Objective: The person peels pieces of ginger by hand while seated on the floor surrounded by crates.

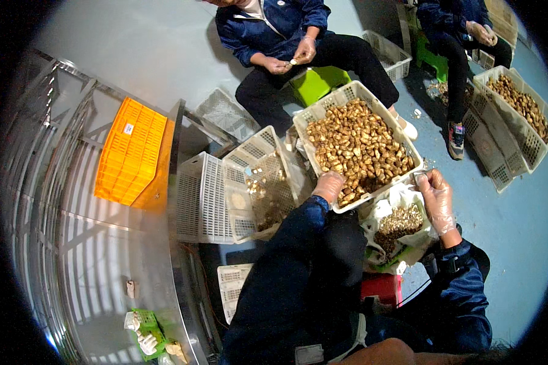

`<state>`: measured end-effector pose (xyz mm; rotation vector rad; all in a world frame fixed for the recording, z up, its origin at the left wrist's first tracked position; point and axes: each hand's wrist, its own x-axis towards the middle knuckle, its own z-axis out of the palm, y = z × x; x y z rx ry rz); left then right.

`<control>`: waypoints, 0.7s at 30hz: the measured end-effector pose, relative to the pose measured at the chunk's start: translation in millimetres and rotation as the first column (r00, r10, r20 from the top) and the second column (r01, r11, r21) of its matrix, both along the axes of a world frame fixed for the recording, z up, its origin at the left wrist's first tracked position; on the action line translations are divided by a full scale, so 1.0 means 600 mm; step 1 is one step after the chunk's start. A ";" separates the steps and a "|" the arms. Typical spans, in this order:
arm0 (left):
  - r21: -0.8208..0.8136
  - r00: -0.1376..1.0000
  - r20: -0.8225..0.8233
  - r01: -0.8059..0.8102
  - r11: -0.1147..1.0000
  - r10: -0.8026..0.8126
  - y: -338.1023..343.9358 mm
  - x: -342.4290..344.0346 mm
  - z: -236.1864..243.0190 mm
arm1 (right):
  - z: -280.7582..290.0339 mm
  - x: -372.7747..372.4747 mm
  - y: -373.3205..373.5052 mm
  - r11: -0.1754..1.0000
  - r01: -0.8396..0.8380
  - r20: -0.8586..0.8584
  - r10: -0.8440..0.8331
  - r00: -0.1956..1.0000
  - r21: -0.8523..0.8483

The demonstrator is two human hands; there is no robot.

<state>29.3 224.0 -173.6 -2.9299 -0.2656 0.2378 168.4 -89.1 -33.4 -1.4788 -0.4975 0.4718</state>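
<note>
My gloved left hand grips the near left rim of a white plastic crate heaped with brown bulb-shaped produce, perhaps mushrooms. My gloved right hand has its fingers closed at the crate's right corner; what they hold is too small to make out. Below the crate, between my right hand and my leg, an open white bag contains small brown and pale bits.
Two co-workers sit opposite, hands at small pieces. Empty or littered crates stand left; another full crate is at right. An orange crate and green basket lie on a steel table.
</note>
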 end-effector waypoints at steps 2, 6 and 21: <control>-0.099 0.985 0.169 0.058 0.993 -0.040 0.001 -0.003 0.005 | 0.004 0.000 -0.001 1.000 0.008 -0.014 -0.007 1.000 0.010; -0.576 0.884 0.378 -0.009 0.817 0.276 -0.033 0.035 0.099 | -0.008 0.002 -0.002 0.991 0.011 0.159 0.011 0.987 -0.137; -0.931 0.828 -0.045 0.168 -0.324 0.559 -0.281 0.080 0.286 | 0.008 0.017 -0.016 0.965 -0.085 -0.144 0.124 0.982 0.248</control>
